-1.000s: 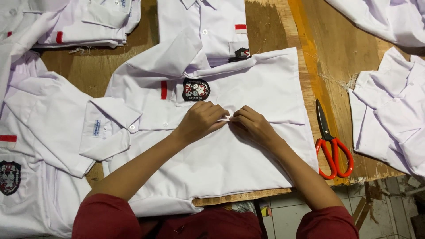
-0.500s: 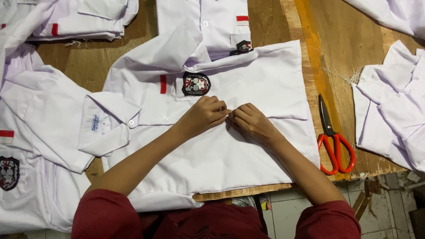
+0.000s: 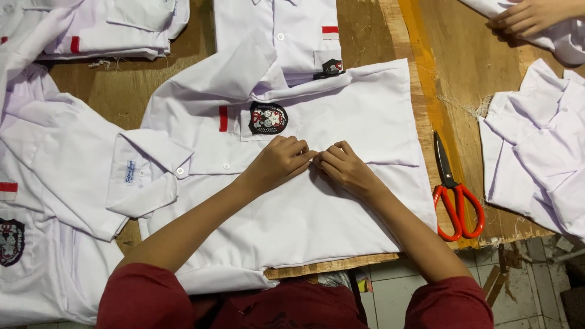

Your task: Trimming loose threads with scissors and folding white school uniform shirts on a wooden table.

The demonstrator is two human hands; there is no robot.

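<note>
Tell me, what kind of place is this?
Probably a garment workshop or finishing room. Many identical white shirts with chest badges lie across a rough wooden table, red-handled scissors sit nearby, and both hands, left hand and right hand, pinch one shirt's front.

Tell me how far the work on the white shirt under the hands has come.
Done: a folded shirt lies above, another at top left. In hand: the left hand and right hand pinch the front placket of the white shirt, which lies flat with its collar spread open. Left: this shirt is unfolded, and loose shirts wait at left and right. Red-handled scissors lie unused.
</note>
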